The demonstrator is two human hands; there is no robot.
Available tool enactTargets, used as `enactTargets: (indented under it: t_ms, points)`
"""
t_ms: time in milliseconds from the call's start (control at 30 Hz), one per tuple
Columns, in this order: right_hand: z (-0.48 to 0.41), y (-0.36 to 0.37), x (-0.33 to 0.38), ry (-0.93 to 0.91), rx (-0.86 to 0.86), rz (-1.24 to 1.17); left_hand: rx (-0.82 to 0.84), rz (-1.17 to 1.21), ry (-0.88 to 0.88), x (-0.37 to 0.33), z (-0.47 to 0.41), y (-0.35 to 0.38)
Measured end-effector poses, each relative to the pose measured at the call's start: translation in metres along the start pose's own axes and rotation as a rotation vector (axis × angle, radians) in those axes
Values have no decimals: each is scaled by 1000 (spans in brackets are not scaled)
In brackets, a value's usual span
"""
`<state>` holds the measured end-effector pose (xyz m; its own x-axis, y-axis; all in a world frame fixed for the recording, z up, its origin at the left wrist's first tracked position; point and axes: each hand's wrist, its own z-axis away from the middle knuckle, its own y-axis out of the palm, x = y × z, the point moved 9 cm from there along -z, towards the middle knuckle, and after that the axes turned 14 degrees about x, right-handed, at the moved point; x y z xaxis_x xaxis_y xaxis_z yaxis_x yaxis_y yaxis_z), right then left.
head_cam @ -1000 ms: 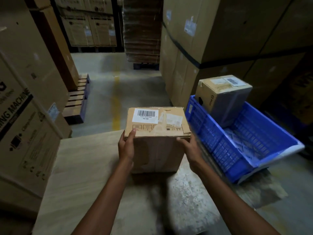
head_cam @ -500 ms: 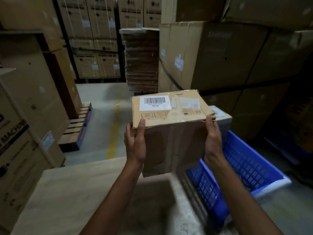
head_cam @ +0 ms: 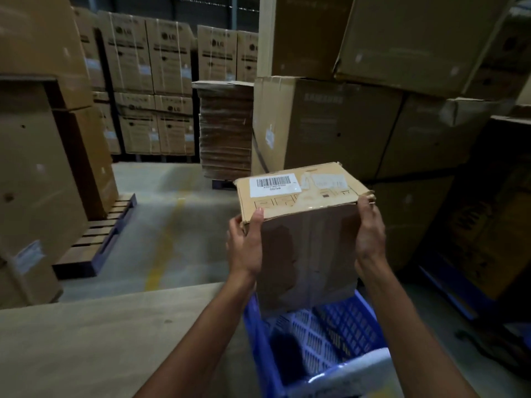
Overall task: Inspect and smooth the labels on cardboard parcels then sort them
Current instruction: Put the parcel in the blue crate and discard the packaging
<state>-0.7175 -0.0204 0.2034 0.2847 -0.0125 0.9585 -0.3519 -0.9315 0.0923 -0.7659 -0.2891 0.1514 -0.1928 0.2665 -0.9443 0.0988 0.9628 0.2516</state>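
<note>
Surroundings: tall stacks of large brown cardboard cartons (head_cam: 330,124) fill the right side. More strapped cartons (head_cam: 161,67) stand at the far wall, and others (head_cam: 28,168) stand at the left. Grey concrete floor (head_cam: 149,196) carries a yellow painted line. A pile of flat brown cardboard sheets (head_cam: 227,130) stands far centre. A wooden pallet on a blue base (head_cam: 97,234) lies at the left.

Light wooden worktop (head_cam: 86,340): near left, bare where visible.

Blue perforated plastic crate (head_cam: 330,340): near right, just beside the worktop's right edge, with a pale rim on its near side.

Task item: brown cardboard parcel (head_cam: 304,239), upright and held in the air over the far end of the crate. Its lower end hides part of the crate; contact with the crate cannot be told. Top face is dented and taped.

Left hand (head_cam: 245,245): grips the parcel's near left corner, thumb laid on the top edge. The other fingers (head_cam: 234,234) wrap round the left side and are mostly hidden.

Right hand (head_cam: 369,237): palm flat against the right side, fingers (head_cam: 366,201) curled over the top right edge.

White barcode label (head_cam: 274,183): on the top face, left half, lying flat. A paler, smaller label (head_cam: 327,179) sits to its right; the print is unreadable.
</note>
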Motion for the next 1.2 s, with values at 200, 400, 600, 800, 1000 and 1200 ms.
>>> enactTargets:
  t_ms: [200,400,600,800,1000,1200]
  points:
    - [-24,-58,-102,286,56,59,45,17,-215,77,10,39]
    - [-18,-61,-176,558,134,-1,80,-113,-348,149,14,28]
    - [-18,-58,-214,578,141,-46,134,-166,-387,184,19,20]
    - [-22,-59,-206,481,164,228,110,-631,-155,153,16,19]
    - [-18,-19,-176,95,446,1240,382,-1337,14,144,13,73]
    - [-11,-19,-185,72,515,1352,433,-1540,-74,156,12,75]
